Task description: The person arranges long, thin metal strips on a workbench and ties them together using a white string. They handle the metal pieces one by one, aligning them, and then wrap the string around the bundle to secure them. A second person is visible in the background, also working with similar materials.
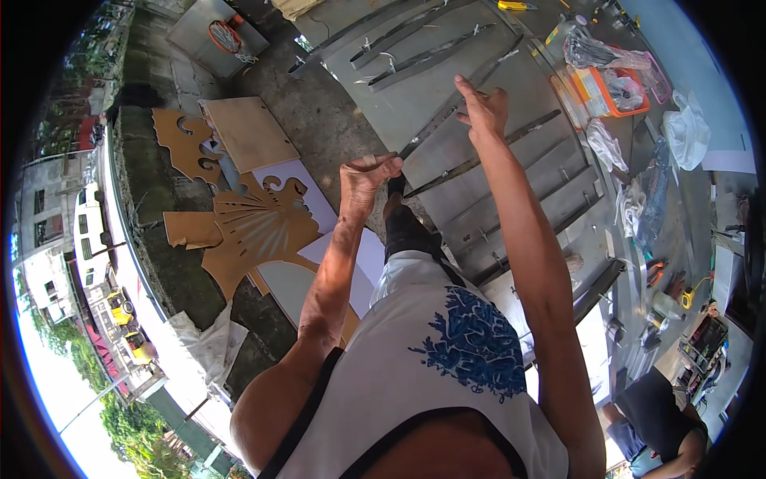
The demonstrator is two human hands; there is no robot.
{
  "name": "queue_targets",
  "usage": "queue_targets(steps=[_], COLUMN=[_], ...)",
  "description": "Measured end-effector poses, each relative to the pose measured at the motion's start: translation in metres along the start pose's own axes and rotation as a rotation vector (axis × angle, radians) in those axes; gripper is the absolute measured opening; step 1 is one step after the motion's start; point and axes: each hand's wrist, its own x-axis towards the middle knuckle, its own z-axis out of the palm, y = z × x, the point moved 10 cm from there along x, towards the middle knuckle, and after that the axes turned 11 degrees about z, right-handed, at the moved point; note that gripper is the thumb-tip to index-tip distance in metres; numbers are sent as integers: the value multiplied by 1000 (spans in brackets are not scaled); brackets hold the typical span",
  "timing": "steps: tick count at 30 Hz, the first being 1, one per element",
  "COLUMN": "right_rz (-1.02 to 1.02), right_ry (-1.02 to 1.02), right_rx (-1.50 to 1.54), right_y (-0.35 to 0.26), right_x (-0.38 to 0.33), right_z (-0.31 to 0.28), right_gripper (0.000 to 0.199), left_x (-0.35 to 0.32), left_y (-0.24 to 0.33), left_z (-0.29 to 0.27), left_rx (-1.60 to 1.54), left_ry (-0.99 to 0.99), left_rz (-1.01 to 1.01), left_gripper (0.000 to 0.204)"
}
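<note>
A long, narrow dark metal strip (435,126) slants over the grey metal table (351,96). My left hand (365,182) is closed at its near left end, thumb and fingers pressed around the tip. My right hand (484,112) is over the strip's middle with the index finger stretched out and the fingers apart; whether it touches the metal I cannot tell. Beyond them lie curved dark strips (435,57) with small bolt-like pieces on them. Another dark strip (479,160) passes beneath my right wrist, and several more lie to the right.
Brown cut-out panels (247,219) and flat boards (249,132) lie at left. An orange bin (618,92) with bagged items, plastic bags (686,132) and a yellow tape measure (688,299) are at right. A basketball hoop (226,36) stands far left; another person (658,415) is at lower right.
</note>
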Motion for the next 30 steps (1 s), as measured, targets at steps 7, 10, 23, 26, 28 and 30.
queue_targets(steps=[7, 10, 23, 26, 28, 30], right_rz=[-229, -353, -1035, -1131, -1135, -1184], right_ry=[-13, 50, -267, -249, -262, -263], right_rx=[-135, -249, -1259, -1373, -1517, -1491], right_y=[-19, -42, -117, -99, -85, -72], right_x=[11, 0, -29, -19, -7, -9], right_z=[12, 7, 35, 44, 48, 49], right_gripper=[43, 30, 51, 51, 53, 55], left_x=[-49, -61, -30, -11, -4, 2], left_y=[7, -3, -4, -11, -12, -22], left_z=[18, 41, -2, -25, -29, -31], left_rx=[92, 114, -136, -194, -191, -189], left_ry=[96, 35, 95, 134, 147, 133], left_rz=[25, 45, 3, -11, -35, -36], left_gripper=[34, 39, 38, 50, 53, 55])
